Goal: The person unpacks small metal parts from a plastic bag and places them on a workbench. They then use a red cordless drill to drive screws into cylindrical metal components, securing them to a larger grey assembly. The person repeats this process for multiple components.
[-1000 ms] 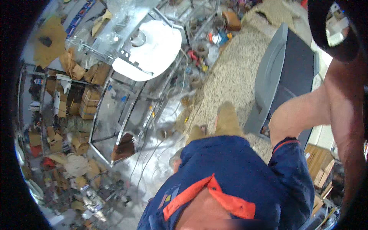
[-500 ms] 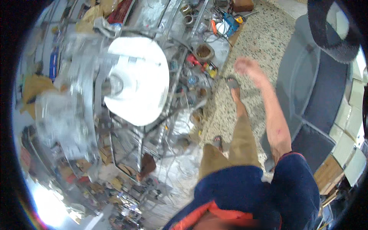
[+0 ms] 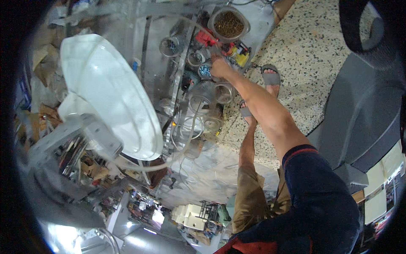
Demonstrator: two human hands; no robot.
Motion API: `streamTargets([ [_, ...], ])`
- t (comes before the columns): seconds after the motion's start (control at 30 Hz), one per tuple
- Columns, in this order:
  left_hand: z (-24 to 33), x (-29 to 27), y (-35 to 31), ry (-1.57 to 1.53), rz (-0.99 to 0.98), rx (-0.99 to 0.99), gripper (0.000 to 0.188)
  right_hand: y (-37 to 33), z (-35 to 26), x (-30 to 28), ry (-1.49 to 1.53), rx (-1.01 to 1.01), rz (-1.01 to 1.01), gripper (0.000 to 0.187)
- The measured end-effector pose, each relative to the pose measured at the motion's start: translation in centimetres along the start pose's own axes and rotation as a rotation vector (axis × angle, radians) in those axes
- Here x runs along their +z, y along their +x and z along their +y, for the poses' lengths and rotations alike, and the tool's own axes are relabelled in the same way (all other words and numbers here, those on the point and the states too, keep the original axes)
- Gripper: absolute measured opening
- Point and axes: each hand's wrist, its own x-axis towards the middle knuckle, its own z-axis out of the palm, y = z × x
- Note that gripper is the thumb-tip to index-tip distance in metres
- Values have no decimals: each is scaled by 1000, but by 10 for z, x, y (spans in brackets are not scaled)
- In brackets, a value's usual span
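Observation:
My right hand [image 3: 220, 67] reaches down into a cluster of small containers along the bench edge. Its fingers are blurred and partly hidden, so their grip does not show. Right beside it is a round container of blue small parts [image 3: 205, 70], with a clear jar [image 3: 196, 57] just beyond. A red object [image 3: 205, 38] and a yellow-and-black tool [image 3: 241, 58] lie close to the fingertips. Farther off, a tub [image 3: 229, 24] is filled with brown screws or nails. My left hand is out of view.
A large white rounded shell [image 3: 112, 97] stands tilted at the left, near grey metal parts. Clear jars [image 3: 202, 100] and a looped pale hose [image 3: 186, 144] are nearby. Speckled flooring [image 3: 300, 55] runs beside the bench; a dark grey piece [image 3: 363, 114] stands at the right.
My right hand has moved from above the speckled floor leftward to the containers. The view has shifted closer to the bench, and the white shell now appears tilted and more edge-on.

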Motion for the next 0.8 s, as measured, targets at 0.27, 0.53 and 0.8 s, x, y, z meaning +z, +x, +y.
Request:
streamTargets([
  [0.27,-55,30,71,-123,102,-47,29,111,57,71,10,149,416,72],
  [0.53,-75,31,73,-149,114,-58,28,137,71,72,-521,188,161,49],
  [0.8,-63,30,50,-97,72,-18,28,55,55,63,112,-43,447,46],
])
